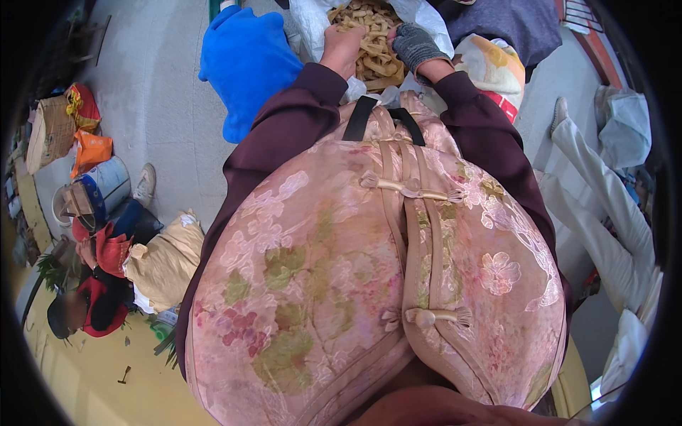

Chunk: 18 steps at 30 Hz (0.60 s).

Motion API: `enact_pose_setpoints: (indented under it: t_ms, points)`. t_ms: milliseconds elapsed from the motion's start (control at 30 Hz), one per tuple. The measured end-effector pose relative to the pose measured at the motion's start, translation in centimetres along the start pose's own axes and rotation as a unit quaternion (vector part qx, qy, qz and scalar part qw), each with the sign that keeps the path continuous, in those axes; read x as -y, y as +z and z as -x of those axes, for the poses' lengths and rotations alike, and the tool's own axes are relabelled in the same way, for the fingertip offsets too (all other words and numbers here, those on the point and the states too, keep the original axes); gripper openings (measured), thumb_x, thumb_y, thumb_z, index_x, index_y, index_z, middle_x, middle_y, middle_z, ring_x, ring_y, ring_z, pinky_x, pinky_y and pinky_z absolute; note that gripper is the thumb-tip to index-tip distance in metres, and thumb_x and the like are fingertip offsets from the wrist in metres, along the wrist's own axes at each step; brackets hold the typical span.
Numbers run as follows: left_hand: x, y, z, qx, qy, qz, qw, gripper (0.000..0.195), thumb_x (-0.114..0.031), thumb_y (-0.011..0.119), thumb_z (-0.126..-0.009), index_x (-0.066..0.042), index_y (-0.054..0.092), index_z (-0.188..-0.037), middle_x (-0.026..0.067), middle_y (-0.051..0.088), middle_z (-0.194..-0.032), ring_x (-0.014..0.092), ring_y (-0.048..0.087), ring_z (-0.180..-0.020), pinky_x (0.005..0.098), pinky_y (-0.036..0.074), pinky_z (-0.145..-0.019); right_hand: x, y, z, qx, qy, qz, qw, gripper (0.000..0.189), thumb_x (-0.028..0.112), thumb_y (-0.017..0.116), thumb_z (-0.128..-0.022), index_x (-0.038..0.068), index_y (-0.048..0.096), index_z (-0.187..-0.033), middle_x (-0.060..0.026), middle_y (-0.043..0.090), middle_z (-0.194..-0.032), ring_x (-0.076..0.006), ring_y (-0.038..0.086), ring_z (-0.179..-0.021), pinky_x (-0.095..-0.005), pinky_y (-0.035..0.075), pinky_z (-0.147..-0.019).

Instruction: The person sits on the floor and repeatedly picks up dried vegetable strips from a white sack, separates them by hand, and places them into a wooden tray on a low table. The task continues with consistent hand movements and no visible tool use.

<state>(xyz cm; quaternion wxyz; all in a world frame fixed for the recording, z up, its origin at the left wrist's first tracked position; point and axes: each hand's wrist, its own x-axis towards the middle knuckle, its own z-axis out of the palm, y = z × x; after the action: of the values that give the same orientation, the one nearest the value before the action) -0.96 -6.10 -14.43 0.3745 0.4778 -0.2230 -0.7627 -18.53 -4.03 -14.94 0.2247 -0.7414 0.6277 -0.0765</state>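
A large open white plastic sack [314, 26] at the top centre holds a heap of tan, twisted dried pieces [379, 58], whose kind I cannot tell. My bare left hand [342, 47] is at the heap's left side, its fingertips bent in among the pieces. On the right side, my right hand [418, 49] wears a grey knitted fingerless glove, its fingers curled towards the heap. Whether either hand grips a piece cannot be made out. Both wrists come out of dark purple sleeves, and a pink floral vest fills the middle of the view.
A blue cloth-covered bundle [248, 64] stands left of the sack. A patterned cloth [493, 69] and a dark grey cloth [506, 26] lie to its right. A seated person [106, 309] is at the left, near a bucket [109, 181] and a tan sack [168, 261]. Someone's light-trousered legs [602, 197] extend at the right.
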Motion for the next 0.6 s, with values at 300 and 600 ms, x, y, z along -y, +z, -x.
enact_pose_setpoints:
  t_ms: [300, 600]
  points:
    - [-2.4, -1.2, 5.3, -0.091, -0.006, -0.096, 0.991, 0.084, -0.004, 0.062, -0.077, -0.001, 0.006, -0.139, 0.022, 0.041, -0.123, 0.027, 0.047, -0.109, 0.0361, 0.042, -0.09, 1.3, 6.0, 1.8, 0.021, -0.112, 0.211, 0.971, 0.044, 0.024, 0.055, -0.082, 0.016, 0.05, -0.125, -0.0127, 0.057, -0.118, -0.0325, 0.056, -0.104, -0.045, 0.041, -0.088]
    - [-0.8, -2.2, 4.8, -0.061, 0.023, -0.152, 0.986, 0.057, -0.008, 0.06, -0.079, 0.001, 0.038, -0.13, 0.0171, 0.047, -0.121, 0.025, 0.046, -0.109, 0.0325, 0.038, -0.094, 2.5, 2.8, 0.5, 0.059, 0.025, 0.144, 0.988, 0.03, 0.032, 0.056, -0.08, 0.011, 0.064, -0.101, -0.0128, 0.063, -0.097, -0.0309, 0.058, -0.096, -0.0417, 0.045, -0.083]
